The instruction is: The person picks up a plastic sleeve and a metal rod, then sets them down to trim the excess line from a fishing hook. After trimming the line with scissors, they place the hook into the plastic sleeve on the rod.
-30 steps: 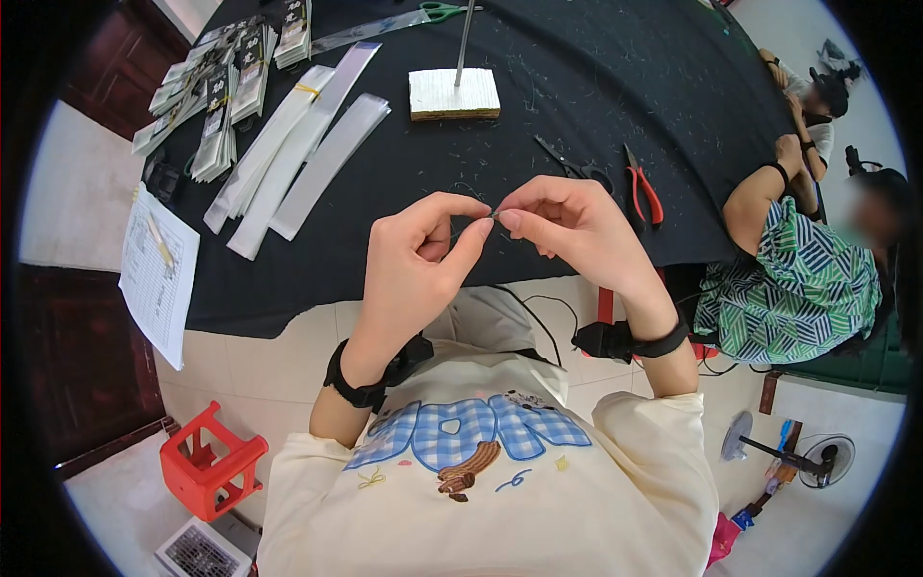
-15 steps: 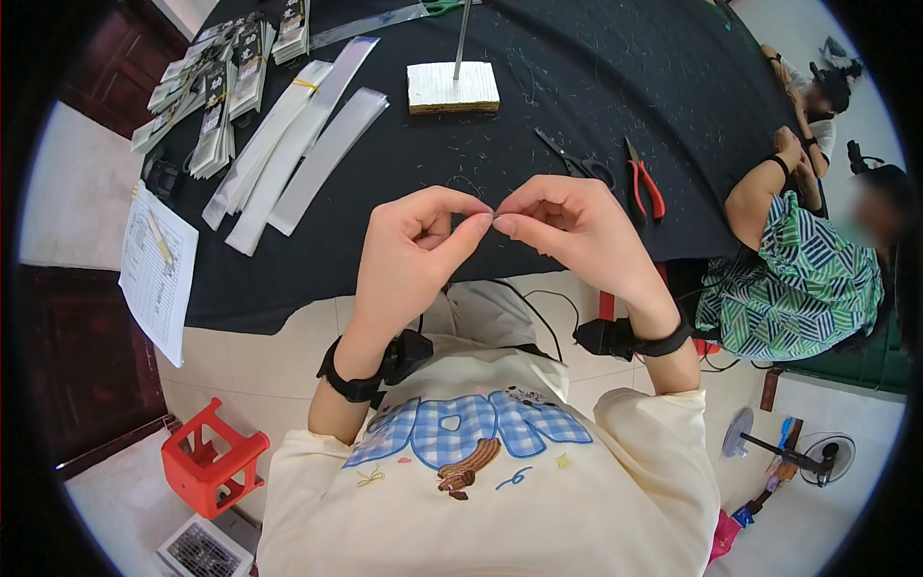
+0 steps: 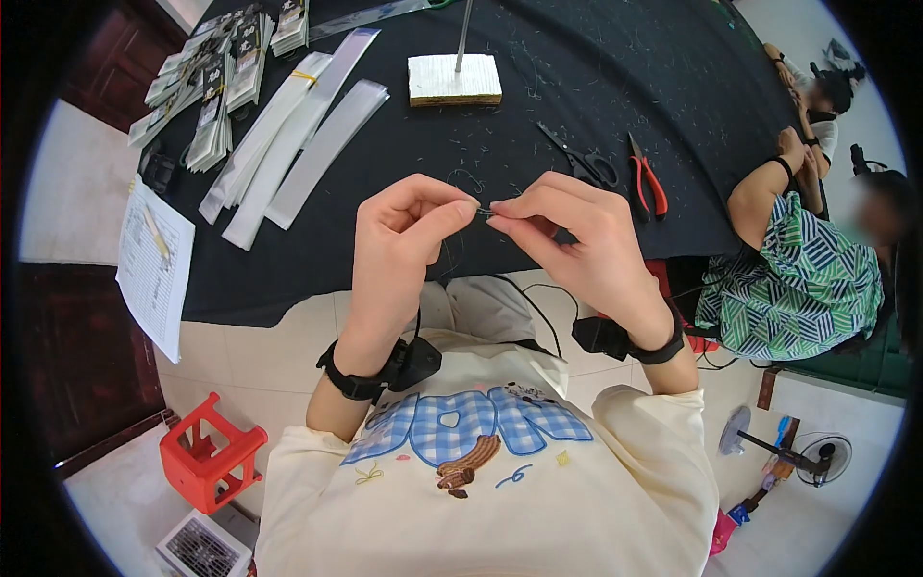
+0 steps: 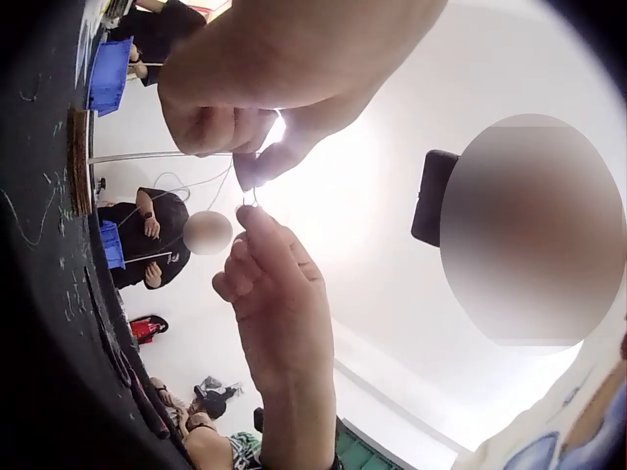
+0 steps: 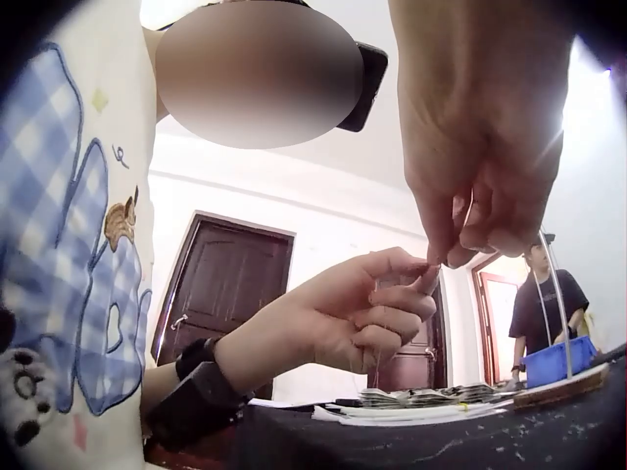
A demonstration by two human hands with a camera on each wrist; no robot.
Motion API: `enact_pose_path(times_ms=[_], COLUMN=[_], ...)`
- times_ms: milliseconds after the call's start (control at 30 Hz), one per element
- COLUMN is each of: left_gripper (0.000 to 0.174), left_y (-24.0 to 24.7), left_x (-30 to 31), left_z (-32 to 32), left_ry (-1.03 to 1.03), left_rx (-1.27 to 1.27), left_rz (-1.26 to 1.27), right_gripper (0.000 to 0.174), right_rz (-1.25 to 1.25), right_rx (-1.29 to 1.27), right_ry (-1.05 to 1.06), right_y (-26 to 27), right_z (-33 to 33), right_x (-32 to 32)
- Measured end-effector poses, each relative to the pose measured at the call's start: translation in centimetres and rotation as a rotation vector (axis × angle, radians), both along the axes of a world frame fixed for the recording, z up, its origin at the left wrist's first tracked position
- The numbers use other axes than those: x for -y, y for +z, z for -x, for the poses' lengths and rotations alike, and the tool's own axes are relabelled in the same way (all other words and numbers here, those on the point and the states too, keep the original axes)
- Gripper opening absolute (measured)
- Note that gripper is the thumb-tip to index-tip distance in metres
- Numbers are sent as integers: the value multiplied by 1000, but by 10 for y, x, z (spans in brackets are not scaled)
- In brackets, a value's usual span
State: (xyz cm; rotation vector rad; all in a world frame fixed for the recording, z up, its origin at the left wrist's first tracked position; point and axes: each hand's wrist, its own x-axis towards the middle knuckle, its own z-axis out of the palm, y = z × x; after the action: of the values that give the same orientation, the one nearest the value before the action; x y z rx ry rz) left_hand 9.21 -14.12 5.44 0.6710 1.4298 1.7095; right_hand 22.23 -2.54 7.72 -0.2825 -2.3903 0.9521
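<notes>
The black-covered bench (image 3: pixel 596 58) fills the far side. Above its near edge the left grip (image 3: pixel 404 250) and right grip (image 3: pixel 577 245) meet fingertip to fingertip. Each pinches one end of a thin wire (image 3: pixel 484 212), and the fingertips hide most of it. Beyond them lie clear sleeves (image 3: pixel 288 144), a white block (image 3: pixel 454 79), red pliers (image 3: pixel 646 178) and scissors (image 3: pixel 582 162).

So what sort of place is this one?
Probably a small hand-assembly or packing workroom: a black-covered table carries clear sleeves, bundled packets, scissors and red pliers, while the left hand and right hand pinch a fine wire.
</notes>
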Motion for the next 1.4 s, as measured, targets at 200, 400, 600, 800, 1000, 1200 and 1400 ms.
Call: enact_pose_path(times_ms=[200, 400, 600, 800, 1000, 1200, 1400], left_gripper=[9, 9, 8, 10, 13, 13, 13], left_y=[-4, -6, -6, -2, -7, -7, -10], left_x=[-2, -2, -1, 0, 2, 3, 2], left_z=[-4, -7, -7, 0, 10, 16, 19], left_ry=[49, 27, 9, -72, -190, -286, -352], left_rx=[167, 192, 229, 143, 262, 248, 367], left_rz=[-63, -65, -72, 31, 55, 106, 103], right_gripper=[9, 11, 11, 10, 9, 8, 8], right_rz=[-44, -83, -62, -58, 39, 81, 83], right_rx=[-63, -97, -102, -83, -20, 17, 42], right_ry=[-47, -74, -69, -39, 7, 36, 51], right_y=[-6, -9, -10, -11, -6, -3, -4], right_z=[-1, 1, 1, -1, -3, -3, -2], right_x=[1, 1, 1, -1, -1, -3, -4])
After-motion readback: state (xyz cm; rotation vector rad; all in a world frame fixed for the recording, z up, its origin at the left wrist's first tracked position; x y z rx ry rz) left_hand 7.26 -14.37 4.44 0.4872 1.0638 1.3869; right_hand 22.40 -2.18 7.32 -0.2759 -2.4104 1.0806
